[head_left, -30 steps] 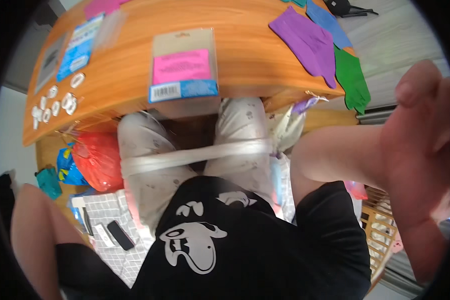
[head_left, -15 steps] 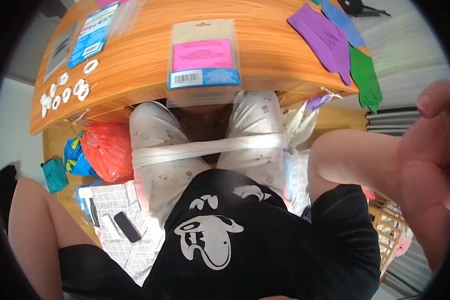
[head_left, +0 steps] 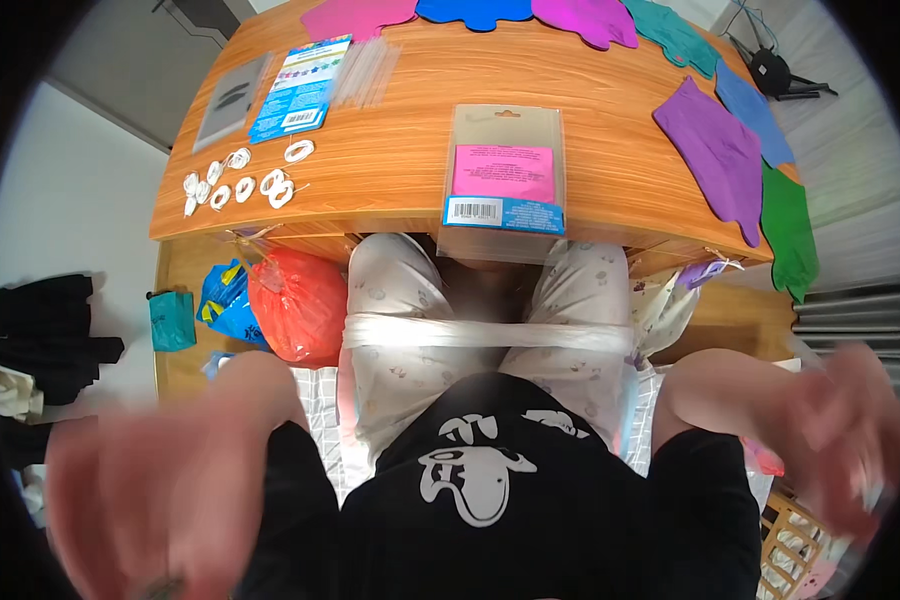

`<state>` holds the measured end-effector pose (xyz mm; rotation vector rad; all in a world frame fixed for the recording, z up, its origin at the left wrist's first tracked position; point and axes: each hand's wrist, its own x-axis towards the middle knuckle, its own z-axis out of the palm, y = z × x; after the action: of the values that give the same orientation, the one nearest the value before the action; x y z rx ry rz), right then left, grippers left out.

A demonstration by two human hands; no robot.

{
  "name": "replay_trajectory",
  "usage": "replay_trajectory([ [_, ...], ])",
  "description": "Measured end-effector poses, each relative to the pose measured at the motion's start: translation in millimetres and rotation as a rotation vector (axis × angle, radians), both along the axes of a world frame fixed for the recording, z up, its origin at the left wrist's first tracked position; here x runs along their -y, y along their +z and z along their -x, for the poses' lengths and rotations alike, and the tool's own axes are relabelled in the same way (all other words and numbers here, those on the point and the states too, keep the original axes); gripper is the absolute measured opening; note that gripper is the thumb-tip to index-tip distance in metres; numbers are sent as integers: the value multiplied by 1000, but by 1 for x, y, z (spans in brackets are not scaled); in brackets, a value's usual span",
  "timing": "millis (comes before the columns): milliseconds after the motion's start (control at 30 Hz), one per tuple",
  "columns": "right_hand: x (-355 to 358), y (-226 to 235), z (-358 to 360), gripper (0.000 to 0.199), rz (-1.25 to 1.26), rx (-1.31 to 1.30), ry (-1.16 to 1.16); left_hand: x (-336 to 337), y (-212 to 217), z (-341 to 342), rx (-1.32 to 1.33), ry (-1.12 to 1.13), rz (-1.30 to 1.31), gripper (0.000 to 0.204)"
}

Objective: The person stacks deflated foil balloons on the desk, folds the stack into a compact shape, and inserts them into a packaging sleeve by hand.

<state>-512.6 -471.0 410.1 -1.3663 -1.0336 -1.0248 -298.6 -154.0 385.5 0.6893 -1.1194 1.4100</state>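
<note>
My left hand (head_left: 155,495) is raised close at the lower left, smeared by motion, its fingers indistinct. At the right edge my right hand (head_left: 840,440) is lifted too, also blurred; whether it holds anything is not clear. Both hands are apart from the table. On the wooden table (head_left: 390,180), a clear packet (head_left: 503,175) with a pink and blue insert lies near the front edge, its lower end overhanging. Several small white string coils (head_left: 299,151) are grouped at the left. Behind them lie a blue printed card (head_left: 303,90) and clear plastic sleeves (head_left: 367,75).
Coloured flat cut shapes, including a purple one (head_left: 710,155) and a green one (head_left: 788,235), line the far and right edges. A black device (head_left: 770,72) stands beyond them. A red plastic bag (head_left: 295,305) hangs at the table's front left. White cloth (head_left: 490,337) spans my knees.
The view has shifted, so the table sits lower and further right. My left hand has come into view at lower left. My right hand has moved lower.
</note>
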Motion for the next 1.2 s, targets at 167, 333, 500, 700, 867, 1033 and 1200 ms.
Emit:
replay_trajectory([
  [167,20,-120,-50,36,285,-904,-922,68,-102,-59,-523,-158,-1286,51],
  [333,10,-182,-77,41,142,-1078,-845,93,-140,-52,-491,258,-1447,57],
  [500,10,-196,-85,43,188,-1013,-838,103,-170,-58,-435,262,-1302,54],
  [700,16,-207,-92,40,140,-789,-793,110,-180,-53,-421,293,-1100,39],
  [867,17,-207,-96,34,154,-737,-814,111,-187,-53,-467,203,-1040,32],
  [1033,10,-209,-93,25,92,-731,-773,104,-197,-44,-694,-50,-1054,31],
  [1200,0,-217,-88,22,-116,-911,-704,107,-202,-32,-827,-228,-970,30],
])
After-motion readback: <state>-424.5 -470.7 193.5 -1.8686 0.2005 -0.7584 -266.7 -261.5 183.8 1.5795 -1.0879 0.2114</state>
